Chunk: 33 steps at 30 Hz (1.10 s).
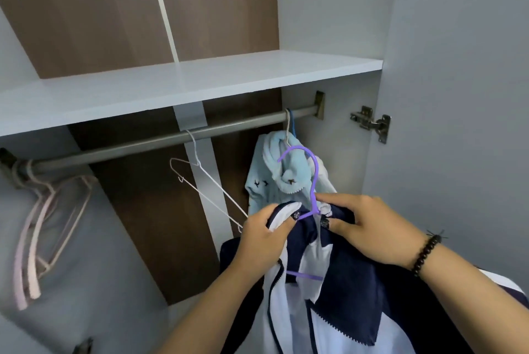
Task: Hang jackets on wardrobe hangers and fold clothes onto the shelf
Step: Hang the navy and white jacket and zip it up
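Note:
A navy and white jacket (340, 293) hangs on a purple plastic hanger (313, 181) in front of the open wardrobe. My left hand (264, 234) pinches the jacket's collar on the left of the hanger neck. My right hand (369, 227) grips the collar on the right, by the hook's base. The hook stands free below the metal rail (160, 140). A light blue garment (274, 179) hangs from the rail just behind the hook. The white shelf (183, 84) runs above the rail.
A bare white wire hanger (206, 181) hangs mid-rail. Several pink hangers (43, 239) cluster at the rail's left end. The open wardrobe door (458, 95) with its metal hinge (372, 123) stands on the right.

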{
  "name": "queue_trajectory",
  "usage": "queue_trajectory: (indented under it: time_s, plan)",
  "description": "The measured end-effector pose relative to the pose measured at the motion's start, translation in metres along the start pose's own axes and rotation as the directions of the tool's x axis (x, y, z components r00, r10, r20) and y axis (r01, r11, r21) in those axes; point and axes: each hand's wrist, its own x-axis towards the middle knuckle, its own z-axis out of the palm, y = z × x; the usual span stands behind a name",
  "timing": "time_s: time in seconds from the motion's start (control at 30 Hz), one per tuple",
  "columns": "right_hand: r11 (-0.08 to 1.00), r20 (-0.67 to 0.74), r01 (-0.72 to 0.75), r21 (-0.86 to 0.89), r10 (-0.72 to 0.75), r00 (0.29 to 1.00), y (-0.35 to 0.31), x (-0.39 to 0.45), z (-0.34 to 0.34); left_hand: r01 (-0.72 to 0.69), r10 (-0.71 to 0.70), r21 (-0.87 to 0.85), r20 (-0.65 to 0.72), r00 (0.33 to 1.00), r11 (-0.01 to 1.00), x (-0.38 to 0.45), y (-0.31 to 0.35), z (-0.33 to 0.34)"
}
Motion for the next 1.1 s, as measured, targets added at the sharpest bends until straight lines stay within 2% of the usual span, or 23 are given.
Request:
queue_trajectory:
  time_s: [0.17, 0.27, 0.4, 0.53, 0.63, 0.73, 0.83, 0.9, 1.0, 1.1]
  plan:
    - [0.997, -0.009, -0.078, -0.002, 0.078, 0.997, 0.029, 0.006, -0.014, -0.003, 0.003, 0.035, -0.013, 1.0, 0.999, 0.024, -0.006, 0.042]
    - [0.993, -0.03, -0.097, 0.06, 0.099, 0.995, 0.043, 0.012, -0.011, 0.033, -0.027, 0.08, -0.072, 0.997, 0.996, 0.037, -0.014, 0.056]
    - [0.983, -0.03, -0.128, 0.134, 0.133, 0.991, 0.054, 0.027, -0.002, 0.149, -0.153, -0.042, -0.117, 0.981, 0.988, 0.047, -0.02, 0.064]
    - [0.915, 0.001, -0.208, 0.346, 0.221, 0.975, 0.058, 0.046, 0.016, 0.244, -0.294, -0.262, -0.169, 0.941, 0.934, 0.055, -0.03, 0.06]
    - [0.88, 0.036, -0.235, 0.414, 0.242, 0.97, 0.056, 0.06, 0.034, 0.298, -0.378, -0.343, -0.196, 0.905, 0.891, 0.069, -0.05, 0.047]
    - [0.885, 0.002, -0.209, 0.416, 0.229, 0.974, 0.054, 0.083, 0.046, 0.266, -0.352, -0.373, -0.186, 0.917, 0.889, 0.086, -0.052, 0.031]
    - [0.879, -0.045, -0.2, 0.432, 0.243, 0.969, 0.048, 0.114, 0.052, 0.29, -0.408, -0.43, -0.213, 0.888, 0.855, 0.108, -0.063, 0.014]
    - [0.863, -0.083, -0.192, 0.468, 0.259, 0.962, 0.045, 0.137, 0.057, 0.34, -0.461, -0.448, -0.194, 0.866, 0.827, 0.123, -0.074, 0.001]
    - [0.857, -0.161, -0.191, 0.478, 0.299, 0.94, 0.04, 0.177, 0.065, 0.432, -0.508, -0.433, -0.074, 0.858, 0.791, 0.139, -0.093, -0.015]
    - [0.832, -0.166, -0.193, 0.521, 0.32, 0.933, 0.034, 0.207, 0.066, 0.487, -0.531, -0.362, -0.027, 0.847, 0.795, 0.146, -0.107, -0.023]
